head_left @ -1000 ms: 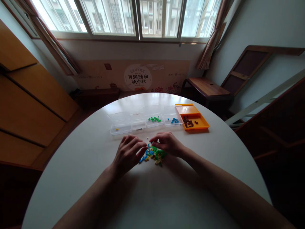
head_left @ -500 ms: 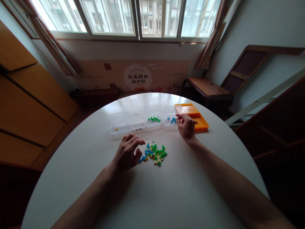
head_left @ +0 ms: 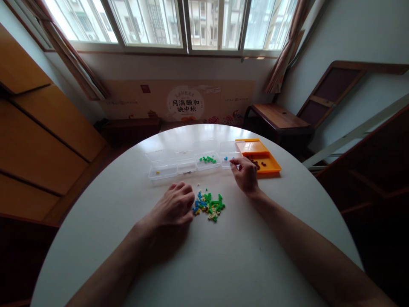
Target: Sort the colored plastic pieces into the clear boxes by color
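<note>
Left hand (head_left: 179,202) half-curls left of the bricks (head_left: 214,205), apparently for easy reach; right hand (head_left: 245,172) nearly pinches over a far open box (head_left: 225,166); holds unclear.

A bare, slender-fingered left hand (head_left: 174,205) and a bare, slender-fingered right hand (head_left: 246,175) are showing, each joining a narrow wrist. Knuckles (head_left: 185,190) are forming soft ridges across the left one (its nails are looking too dim to make out). A long, uncovered left forearm (head_left: 119,253) and a long, uncovered right forearm (head_left: 297,236) are broadening smoothly toward the elbows.
</note>
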`<control>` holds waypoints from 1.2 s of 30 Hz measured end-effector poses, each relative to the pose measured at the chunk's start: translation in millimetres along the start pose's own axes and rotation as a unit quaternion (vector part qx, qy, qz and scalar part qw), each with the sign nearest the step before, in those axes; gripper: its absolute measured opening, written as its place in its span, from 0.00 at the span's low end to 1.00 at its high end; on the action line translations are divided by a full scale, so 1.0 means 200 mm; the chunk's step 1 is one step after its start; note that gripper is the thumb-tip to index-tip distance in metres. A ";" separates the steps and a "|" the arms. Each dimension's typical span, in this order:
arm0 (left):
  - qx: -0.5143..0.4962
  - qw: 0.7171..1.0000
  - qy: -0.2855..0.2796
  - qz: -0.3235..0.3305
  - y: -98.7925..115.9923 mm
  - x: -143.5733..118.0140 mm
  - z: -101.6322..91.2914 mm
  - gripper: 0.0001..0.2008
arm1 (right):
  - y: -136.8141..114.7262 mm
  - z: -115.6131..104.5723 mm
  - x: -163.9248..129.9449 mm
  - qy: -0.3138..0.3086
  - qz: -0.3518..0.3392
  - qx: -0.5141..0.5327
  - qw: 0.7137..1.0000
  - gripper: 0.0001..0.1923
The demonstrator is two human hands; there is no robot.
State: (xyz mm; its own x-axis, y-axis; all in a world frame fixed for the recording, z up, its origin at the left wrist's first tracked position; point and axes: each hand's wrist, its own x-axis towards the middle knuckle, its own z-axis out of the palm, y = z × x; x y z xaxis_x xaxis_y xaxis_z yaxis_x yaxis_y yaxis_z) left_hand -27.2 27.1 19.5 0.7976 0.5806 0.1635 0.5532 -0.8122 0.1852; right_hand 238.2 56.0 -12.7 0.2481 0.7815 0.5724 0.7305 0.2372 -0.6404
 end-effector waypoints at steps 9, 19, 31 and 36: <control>-0.033 0.999 0.023 -0.004 0.01 -0.01 0.01 0.03 | -0.08 0.01 -0.05 -0.056 -0.037 0.059 0.996 0.09; 0.023 0.978 0.204 0.023 0.01 0.01 0.05 0.04 | -0.24 0.02 -0.15 -0.295 -0.108 0.202 0.928 0.07; 0.015 0.964 0.265 0.026 0.04 0.01 0.04 0.03 | -0.30 0.01 -0.17 -0.314 -0.106 0.217 0.918 0.07; -0.117 0.971 0.204 -0.040 -0.02 0.00 0.00 0.05 | -0.19 0.03 -0.12 -0.206 -0.086 0.132 0.966 0.07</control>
State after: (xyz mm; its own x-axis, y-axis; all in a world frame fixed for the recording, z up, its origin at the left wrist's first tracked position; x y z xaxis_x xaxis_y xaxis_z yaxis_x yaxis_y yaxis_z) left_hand -29.6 31.2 17.7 0.5654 0.6548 0.5016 0.5019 -0.7557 0.4207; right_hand 201.2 31.5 -4.1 -0.1756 0.8678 0.4648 0.5373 0.4801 -0.6934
